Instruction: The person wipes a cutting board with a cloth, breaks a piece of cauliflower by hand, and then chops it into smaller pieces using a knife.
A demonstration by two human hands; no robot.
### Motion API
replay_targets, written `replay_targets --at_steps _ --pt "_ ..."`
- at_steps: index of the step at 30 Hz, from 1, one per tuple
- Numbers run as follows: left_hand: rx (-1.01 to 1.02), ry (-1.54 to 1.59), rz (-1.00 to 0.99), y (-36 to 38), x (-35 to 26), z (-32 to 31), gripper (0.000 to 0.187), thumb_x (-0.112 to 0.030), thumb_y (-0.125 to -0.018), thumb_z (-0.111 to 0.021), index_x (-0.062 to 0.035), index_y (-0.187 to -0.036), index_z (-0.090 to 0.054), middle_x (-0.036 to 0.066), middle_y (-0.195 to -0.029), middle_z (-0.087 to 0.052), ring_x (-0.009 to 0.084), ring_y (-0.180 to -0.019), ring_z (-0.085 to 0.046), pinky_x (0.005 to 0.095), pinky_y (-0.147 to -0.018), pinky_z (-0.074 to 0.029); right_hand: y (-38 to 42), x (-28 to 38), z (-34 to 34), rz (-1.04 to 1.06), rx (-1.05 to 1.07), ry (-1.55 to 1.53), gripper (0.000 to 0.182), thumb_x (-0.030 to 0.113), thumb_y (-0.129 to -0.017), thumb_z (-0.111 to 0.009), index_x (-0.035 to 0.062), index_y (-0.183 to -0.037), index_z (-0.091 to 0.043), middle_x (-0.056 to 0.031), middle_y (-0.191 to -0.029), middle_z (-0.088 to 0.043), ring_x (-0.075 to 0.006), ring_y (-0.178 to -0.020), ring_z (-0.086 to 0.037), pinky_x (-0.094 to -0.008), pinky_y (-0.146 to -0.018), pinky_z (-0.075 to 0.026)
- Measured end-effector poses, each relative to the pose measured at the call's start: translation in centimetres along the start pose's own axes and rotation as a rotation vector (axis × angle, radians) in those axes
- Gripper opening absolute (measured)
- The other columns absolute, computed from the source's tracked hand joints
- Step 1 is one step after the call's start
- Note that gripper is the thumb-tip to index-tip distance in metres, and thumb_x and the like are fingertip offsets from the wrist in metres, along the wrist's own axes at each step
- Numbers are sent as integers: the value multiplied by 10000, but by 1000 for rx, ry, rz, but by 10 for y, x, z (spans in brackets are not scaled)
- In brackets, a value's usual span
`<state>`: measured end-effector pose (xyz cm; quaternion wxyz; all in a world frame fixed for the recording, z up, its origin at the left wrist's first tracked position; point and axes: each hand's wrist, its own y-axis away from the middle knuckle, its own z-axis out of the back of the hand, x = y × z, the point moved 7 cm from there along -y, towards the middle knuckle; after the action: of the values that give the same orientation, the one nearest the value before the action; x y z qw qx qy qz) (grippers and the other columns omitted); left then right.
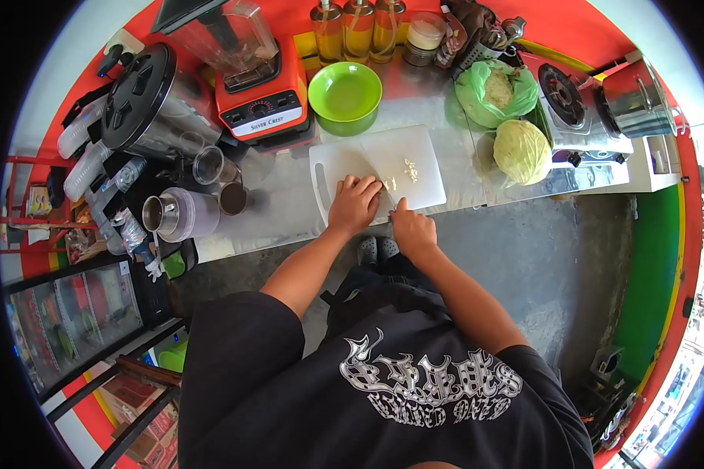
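On a white cutting board [422, 148], my right hand [414, 230] is wrapped round the handle of a knife at the board's front edge. The knife's thin blade [380, 173] points away from me and is hard to make out against the white. My left hand [355, 205] rests on the board just left of the blade, fingers curled down and pressed together. What lies under those fingertips is hidden. Small pale chopped pieces [411, 170], perhaps garlic, lie right of the blade. A few more sit close beside it.
Behind the board stand a green bowl [345, 90] and a red blender [260, 102]. A cabbage [522, 152], a green plastic bag [477, 98] and a gas stove [583, 117] are at the right. Left are a steel mug [158, 213] and a large black-lidded pot [145, 102].
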<state>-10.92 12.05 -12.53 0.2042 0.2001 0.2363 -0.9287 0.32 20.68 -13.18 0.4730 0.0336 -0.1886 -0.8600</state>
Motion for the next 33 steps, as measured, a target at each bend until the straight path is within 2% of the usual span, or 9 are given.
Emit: replay_targets --at_steps 5,11,16,23,27,33 --pt "-10 40 4 1 -2 2 202 -144 -899 -678 -114 -1098 -692 -4 -1155 -646 264 -1013 -559 416 -906 -438 7 3 10 38 -59 46 327 383 -1063 -529 57 -1060 -510 -126 -768 -746 -327 -741 -764 -438 -648 -601" --pt "7 32 5 2 1 -2 186 -143 -894 -684 -114 -1077 -695 3 -1161 -655 268 -1021 -560 418 -905 -439 6 4 -6 -31 -42 16 314 374 -1059 -540 61 -1045 -509 -125 -773 -751 -327 -743 -765 -431 -644 -600" --pt "-17 23 5 4 1 -2 200 -166 -896 -687 -109 -1087 -699 -2 -1163 -660 272 -1037 -562 427 -919 -437 -1 7 10 1 -50 -9 306 367 -1065 -527 63 -1041 -505 -124 -763 -750 -324 -736 -765 -431 -634 -600" --pt "-22 62 12 4 6 -6 190 -161 -892 -695 -105 -1073 -696 7 -1150 -655 287 -1035 -542 420 -931 -425 1 4 -8 -51 -36 -40 309 366 -1062 -532 60 -1034 -504 -129 -771 -752 -318 -748 -767 -434 -640 -601" --pt "-12 42 5 5 5 -6 201 -166 -892 -697 -105 -1084 -690 11 -1158 -653 288 -1044 -544 422 -933 -425 -4 6 0 -13 -63 -43 317 376 -1066 -522 61 -1046 -498 -141 -786 -755 -331 -748 -765 -443 -644 -601" --pt "3 62 79 4 9 -8 259 -205 -891 -708 -82 -1116 -675 32 -1193 -631 295 -1099 -528 427 -962 -412 7 8 -8 -39 -30 -41 317 376 -1066 -520 61 -1039 -503 -149 -793 -755 -338 -761 -765 -439 -652 -601"
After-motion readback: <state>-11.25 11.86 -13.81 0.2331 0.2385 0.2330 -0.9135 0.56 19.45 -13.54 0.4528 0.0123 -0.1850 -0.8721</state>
